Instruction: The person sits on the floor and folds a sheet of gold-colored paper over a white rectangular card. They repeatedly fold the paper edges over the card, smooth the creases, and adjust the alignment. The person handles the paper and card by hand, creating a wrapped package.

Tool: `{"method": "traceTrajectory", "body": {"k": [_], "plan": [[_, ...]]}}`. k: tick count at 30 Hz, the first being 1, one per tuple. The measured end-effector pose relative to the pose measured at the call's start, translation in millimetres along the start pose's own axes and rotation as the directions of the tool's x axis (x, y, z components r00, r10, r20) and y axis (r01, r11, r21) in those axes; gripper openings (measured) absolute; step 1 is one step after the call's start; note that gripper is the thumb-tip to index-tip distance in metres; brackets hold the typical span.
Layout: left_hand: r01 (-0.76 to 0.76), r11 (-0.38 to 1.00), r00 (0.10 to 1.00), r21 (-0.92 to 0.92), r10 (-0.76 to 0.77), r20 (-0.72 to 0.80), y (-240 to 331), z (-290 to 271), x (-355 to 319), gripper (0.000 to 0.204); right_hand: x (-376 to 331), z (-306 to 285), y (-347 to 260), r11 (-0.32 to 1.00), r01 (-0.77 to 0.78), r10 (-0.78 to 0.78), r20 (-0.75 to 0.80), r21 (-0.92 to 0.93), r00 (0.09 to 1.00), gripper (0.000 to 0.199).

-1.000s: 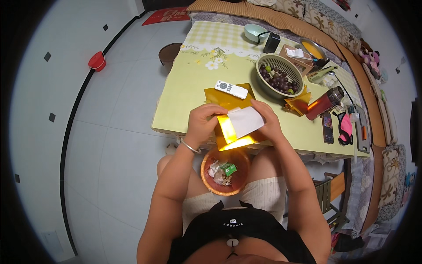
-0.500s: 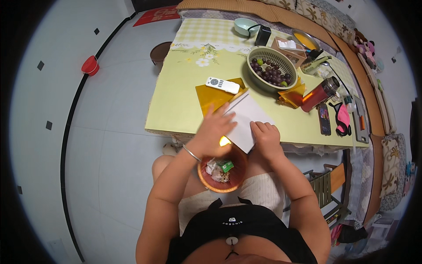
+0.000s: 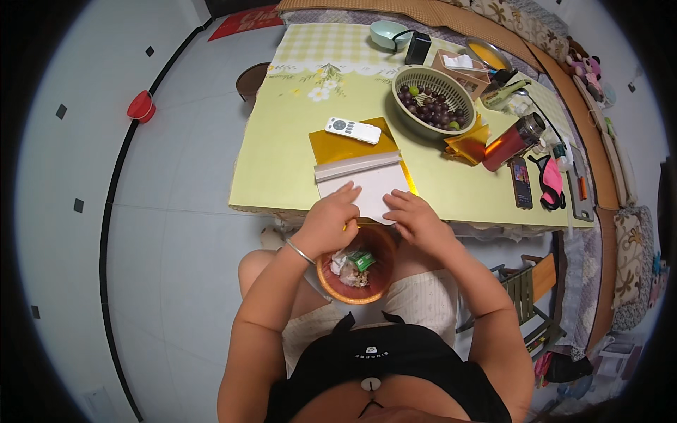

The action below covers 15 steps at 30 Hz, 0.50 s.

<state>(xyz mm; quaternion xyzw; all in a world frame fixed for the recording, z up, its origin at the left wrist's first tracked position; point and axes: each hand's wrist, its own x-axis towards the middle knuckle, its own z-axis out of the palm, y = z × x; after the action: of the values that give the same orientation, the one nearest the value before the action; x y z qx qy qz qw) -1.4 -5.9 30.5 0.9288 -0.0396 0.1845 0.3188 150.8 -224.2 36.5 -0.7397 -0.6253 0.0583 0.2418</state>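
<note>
A sheet of paper, white on its upper face, lies at the table's near edge, with a folded strip along its far side. Gold shows along its right edge. My left hand is at its near left corner, fingers curled onto the edge, a bit of yellow by the fingertips. On the near right part rest the outstretched fingers of my right hand. Beyond the strip is a shiny gold sheet, partly covered, with a white remote control on top.
Below my hands stands a waste bin with litter inside. A colander of grapes, folded gold paper, a red flask, a phone and a pink-and-black item occupy the table's right side.
The white-faced paper has turned from slanted to nearly square with the table edge. My left hand has drawn back toward its near edge; my right hand has shifted slightly left.
</note>
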Motion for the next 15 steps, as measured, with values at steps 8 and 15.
{"method": "traceTrajectory", "body": {"k": [8,15], "plan": [[-0.075,0.981,0.997,0.181,0.075,0.007,-12,-22,12,0.009,21,-25,14,0.987,0.065,-0.085,0.129,0.149,0.988,0.011],[0.044,0.998,0.998,0.042,-0.046,0.033,-25,-16,12,0.009,28,-19,32,0.992,0.101,-0.103,0.029,0.076,0.994,0.015]]}}
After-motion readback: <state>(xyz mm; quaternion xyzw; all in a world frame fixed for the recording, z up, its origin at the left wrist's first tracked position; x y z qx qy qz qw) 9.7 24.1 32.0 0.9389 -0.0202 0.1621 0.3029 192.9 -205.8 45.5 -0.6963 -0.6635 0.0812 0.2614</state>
